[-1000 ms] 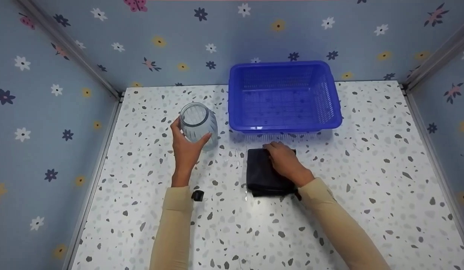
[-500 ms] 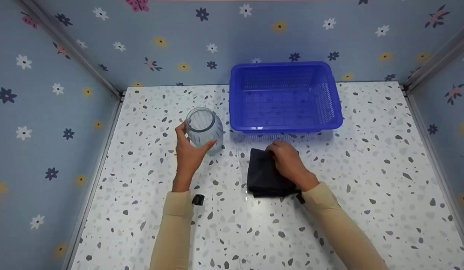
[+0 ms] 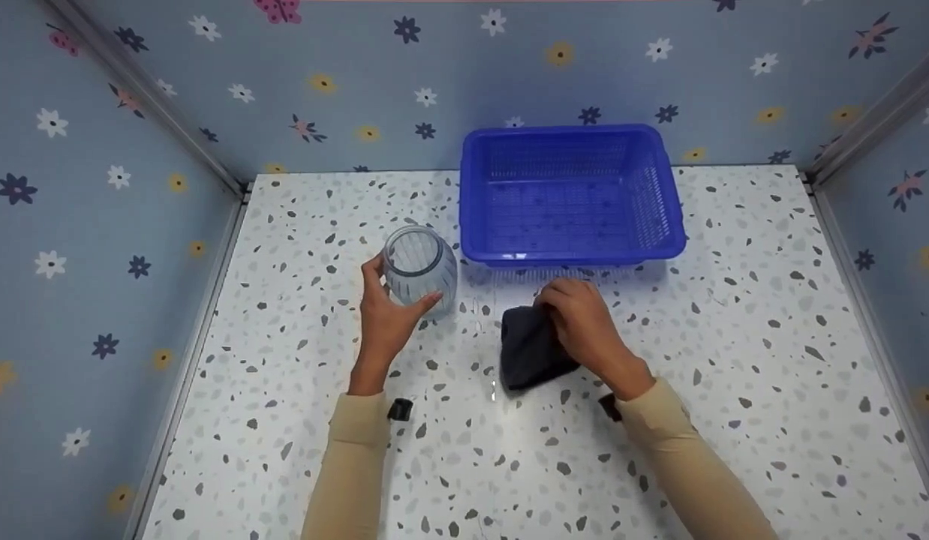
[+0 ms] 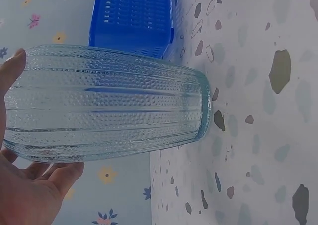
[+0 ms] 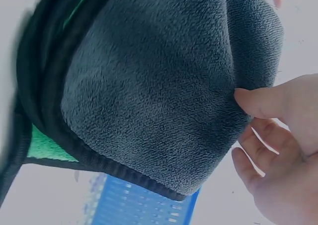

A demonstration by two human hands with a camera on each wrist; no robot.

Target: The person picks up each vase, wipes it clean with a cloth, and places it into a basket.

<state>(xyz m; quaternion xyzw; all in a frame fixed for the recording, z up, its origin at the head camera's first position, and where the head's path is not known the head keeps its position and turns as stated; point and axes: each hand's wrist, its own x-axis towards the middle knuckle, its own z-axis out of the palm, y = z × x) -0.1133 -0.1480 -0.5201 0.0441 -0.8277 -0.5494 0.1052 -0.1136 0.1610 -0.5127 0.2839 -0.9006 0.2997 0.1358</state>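
Observation:
A ribbed, clear bluish glass jar (image 3: 425, 283) with a wide mouth stands upright or slightly tilted left of the basket. My left hand (image 3: 388, 322) grips it from the near side, thumb and fingers round its body. In the left wrist view the jar's base (image 4: 204, 106) is at or just above the tabletop; I cannot tell which. My right hand (image 3: 590, 330) pinches a folded dark grey microfibre cloth (image 3: 530, 349) between thumb and fingers. The right wrist view shows the cloth's fuzzy grey side (image 5: 149, 91), black edging and a green layer (image 5: 47, 148) beneath.
A blue plastic basket (image 3: 569, 259) with perforated walls stands against the back wall, beyond both hands. The speckled white tabletop (image 3: 472, 465) is enclosed by flower-patterned panels (image 3: 404, 67) at left, back and right. Small black pieces (image 3: 400, 409) sit by both sleeve cuffs.
My left hand has brought the jar right and nearer to me. The right hand has picked up the cloth, which now hangs tilted and looks narrower than when it lay flat.

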